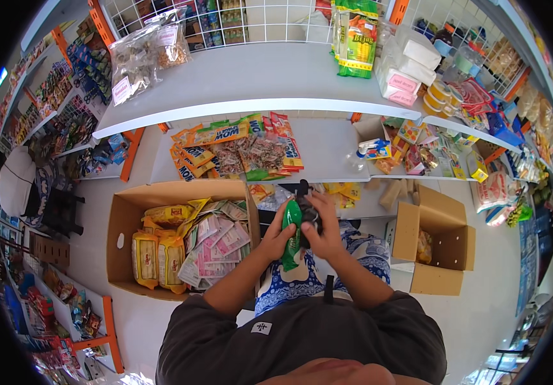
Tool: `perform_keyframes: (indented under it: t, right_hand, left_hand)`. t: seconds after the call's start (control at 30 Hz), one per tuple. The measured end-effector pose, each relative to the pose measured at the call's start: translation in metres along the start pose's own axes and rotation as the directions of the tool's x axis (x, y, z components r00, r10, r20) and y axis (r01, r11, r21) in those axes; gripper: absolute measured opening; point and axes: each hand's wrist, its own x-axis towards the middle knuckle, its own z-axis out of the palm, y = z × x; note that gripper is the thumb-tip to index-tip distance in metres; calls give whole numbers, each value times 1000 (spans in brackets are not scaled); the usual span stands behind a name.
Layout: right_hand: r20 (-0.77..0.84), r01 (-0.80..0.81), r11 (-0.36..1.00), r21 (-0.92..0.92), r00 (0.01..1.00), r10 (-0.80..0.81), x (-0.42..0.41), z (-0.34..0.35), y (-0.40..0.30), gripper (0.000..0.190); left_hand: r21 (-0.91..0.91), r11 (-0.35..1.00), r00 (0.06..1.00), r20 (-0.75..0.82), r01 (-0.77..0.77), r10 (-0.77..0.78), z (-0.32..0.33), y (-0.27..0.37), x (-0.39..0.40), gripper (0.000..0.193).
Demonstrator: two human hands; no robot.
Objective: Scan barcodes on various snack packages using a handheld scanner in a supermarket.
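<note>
My left hand (276,237) is closed around a green plastic packet (291,236), held upright above my lap. My right hand (323,224) grips a dark cloth-like item (309,216) pressed beside the packet; its exact kind is unclear. Left of my hands stands an open cardboard box (254,216) with yellow packs (171,255) and many pink and green sachets (218,243). On the shelf ahead lie orange noodle-type packets (194,156) and clear bags of small reddish pieces (264,151).
A second open cardboard box (442,274) stands on the right, a yellow item inside. The upper shelf's white edge (257,107) spans the front, with bagged goods and tissue packs (404,82) on it. A person (19,180) sits at the far left.
</note>
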Motion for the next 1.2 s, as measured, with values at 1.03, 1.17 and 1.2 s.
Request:
perform_keyframes:
  t: [1.03, 1.17, 1.2]
  right_hand:
    - [65, 94, 977, -189, 994, -83, -34, 40, -31, 69]
    - [55, 3, 997, -73, 998, 2, -8, 30, -27, 71]
    - [10, 4, 999, -50, 1000, -4, -4, 29, -19, 72]
  left_hand:
    - [-439, 897, 932, -303, 47, -197, -23, -14, 10, 52]
    - [-314, 948, 980, -169, 47, -104, -31, -37, 3, 60]
    - [-78, 997, 985, -175, -3, -11, -15, -13, 5, 63]
